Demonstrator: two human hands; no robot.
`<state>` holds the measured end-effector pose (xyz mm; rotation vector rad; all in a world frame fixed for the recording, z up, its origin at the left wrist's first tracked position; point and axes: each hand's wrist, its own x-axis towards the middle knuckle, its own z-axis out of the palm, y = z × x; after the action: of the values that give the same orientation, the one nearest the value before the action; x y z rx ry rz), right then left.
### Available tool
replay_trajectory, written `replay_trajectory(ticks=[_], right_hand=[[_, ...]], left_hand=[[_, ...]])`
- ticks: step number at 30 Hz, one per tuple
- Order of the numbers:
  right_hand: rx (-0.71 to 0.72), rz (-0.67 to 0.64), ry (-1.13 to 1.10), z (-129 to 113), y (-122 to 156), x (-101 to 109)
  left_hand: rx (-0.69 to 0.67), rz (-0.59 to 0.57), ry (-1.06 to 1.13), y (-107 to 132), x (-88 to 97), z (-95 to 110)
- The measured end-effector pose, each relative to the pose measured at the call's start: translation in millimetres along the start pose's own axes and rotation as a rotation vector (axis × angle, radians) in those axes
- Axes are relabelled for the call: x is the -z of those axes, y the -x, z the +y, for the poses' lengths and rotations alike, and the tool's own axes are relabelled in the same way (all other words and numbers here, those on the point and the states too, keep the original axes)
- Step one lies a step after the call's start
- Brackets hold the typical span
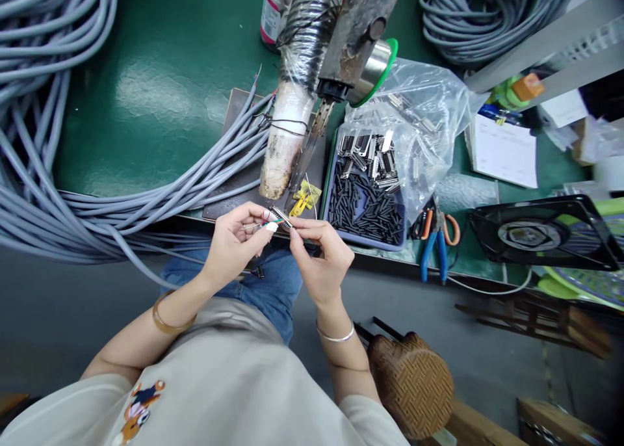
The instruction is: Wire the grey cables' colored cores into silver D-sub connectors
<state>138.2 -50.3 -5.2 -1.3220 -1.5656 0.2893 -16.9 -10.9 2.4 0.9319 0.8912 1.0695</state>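
Observation:
My left hand (234, 243) pinches thin coloured wires (270, 223), and something white covers its fingertips. Between finger and thumb, my right hand (322, 256) grips a small metal multi-pin connector (281, 218), whose pins meet the wire ends; whether they are joined is too small to tell. Just above both hands, a soldering iron (312, 144) in a clamp points down beside a white-wrapped tube (283, 147). Close behind the connector sits a yellow piece (305, 199) on a dark board. A dark connector (258, 272) hangs below my left hand.
Grey cables (195, 183) sweep in from the left. A blue bin (402, 228) holds connectors and black sleeves, beside a plastic bag (429, 101). Pliers (433, 244), a black fan (541, 233) and papers (504, 150) lie to the right. A woven stool (414, 384) stands below.

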Motion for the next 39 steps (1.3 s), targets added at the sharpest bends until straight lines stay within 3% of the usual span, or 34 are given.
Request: replay_trajectory(ticks=[6,10,14,21,39], right_hand=[[-0.008,0.045,0.009,1.1,3.3,0.5],[0.075,0.099,0.059,2.2,5.1,-1.0],[0.156,0.09,0.123,3.0,6.1,-4.5],[0.099,0.043,0.044,3.1,-0.3,-4.7],[0.15,0.038,0.051,3.5,-13.4,-3.9]], left_hand=[[-0.03,-0.034,-0.021,3.2,2.2,0.7],[-0.038,-0.064,-0.06,4.8,4.8,-3.9],[-0.068,-0.017,-0.085,3.7,1.4,-4.3],[-0.096,0.087,-0.149,-1.2,-4.4,0.7],[-0.179,0.115,-0.274,-8.2,-8.4,5.5]])
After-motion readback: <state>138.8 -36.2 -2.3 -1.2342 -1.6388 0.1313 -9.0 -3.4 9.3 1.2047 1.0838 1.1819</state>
